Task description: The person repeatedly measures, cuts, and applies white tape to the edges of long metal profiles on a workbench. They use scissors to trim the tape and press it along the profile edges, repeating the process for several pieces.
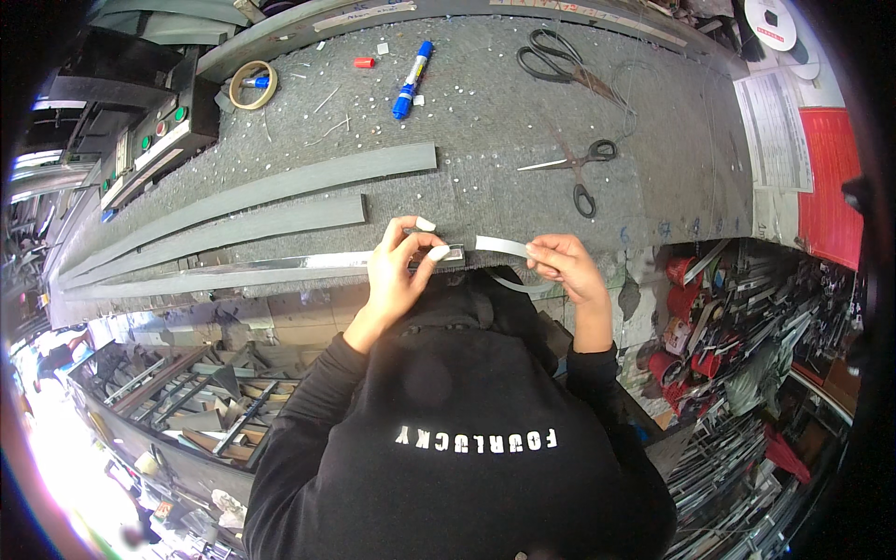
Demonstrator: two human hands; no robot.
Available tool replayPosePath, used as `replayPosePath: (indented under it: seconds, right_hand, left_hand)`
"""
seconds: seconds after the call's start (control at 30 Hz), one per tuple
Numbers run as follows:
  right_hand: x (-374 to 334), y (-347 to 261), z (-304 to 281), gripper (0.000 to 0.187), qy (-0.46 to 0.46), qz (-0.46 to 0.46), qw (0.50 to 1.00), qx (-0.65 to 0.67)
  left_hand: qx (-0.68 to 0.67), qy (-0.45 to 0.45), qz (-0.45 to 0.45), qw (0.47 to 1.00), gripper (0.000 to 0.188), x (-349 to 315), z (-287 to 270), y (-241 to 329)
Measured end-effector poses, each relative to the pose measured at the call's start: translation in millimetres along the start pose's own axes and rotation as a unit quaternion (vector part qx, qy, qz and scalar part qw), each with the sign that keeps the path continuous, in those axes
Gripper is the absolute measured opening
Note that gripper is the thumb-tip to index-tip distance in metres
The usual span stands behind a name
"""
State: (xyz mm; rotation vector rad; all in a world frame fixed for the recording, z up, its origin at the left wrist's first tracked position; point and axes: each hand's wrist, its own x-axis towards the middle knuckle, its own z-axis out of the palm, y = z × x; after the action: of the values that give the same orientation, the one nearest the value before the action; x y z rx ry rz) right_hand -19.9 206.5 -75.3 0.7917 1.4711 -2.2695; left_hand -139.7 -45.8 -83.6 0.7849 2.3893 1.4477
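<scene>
A long metal profile (308, 262) with a shiny face lies along the near edge of the grey carpeted bench (523, 210). My left hand (397, 271) is closed over it near its right end, with white coverings on the thumb and a fingertip. To the right, my right hand (571, 268) pinches a thin white strip (501, 245) between thumb and fingers. The strip's free end points left and stands slightly apart from the profile's open end. A further curved length of the strip hangs below the bench edge, partly hidden.
Two grey flat profiles (280, 183) lie further back on the bench. Beyond them are small scissors (577, 164), large scissors (560, 63), a blue marker (413, 82), a red cap (364, 63) and a tape roll (272, 86). A button box (159, 140) stands left; red bins (686, 303) stand right.
</scene>
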Motion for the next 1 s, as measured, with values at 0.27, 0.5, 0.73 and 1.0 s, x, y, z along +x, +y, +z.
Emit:
replayPosePath:
  seconds: [0.27, 0.5, 0.73, 1.0]
  right_hand:
    - [23, -2, -15, 0.019, -0.128, 0.048, 0.990, -0.033]
    - [37, -5, -14, 0.019, -0.188, 0.065, 0.979, -0.051]
    - [40, -15, -19, 0.020, -0.216, 0.059, 0.974, -0.037]
    - [42, -19, -11, 0.020, -0.203, 0.076, 0.973, -0.074]
  left_hand:
    - [0.013, -0.006, 0.048, 0.999, 0.009, -1, -1, -3]
    - [0.011, -0.019, 0.072, 0.997, 0.011, -3, -4, -4]
    - [-0.002, -0.051, 0.019, 0.999, 0.009, -7, -8, -5]
    - [0.000, -0.030, 0.068, 0.997, 0.012, -5, -6, -8]
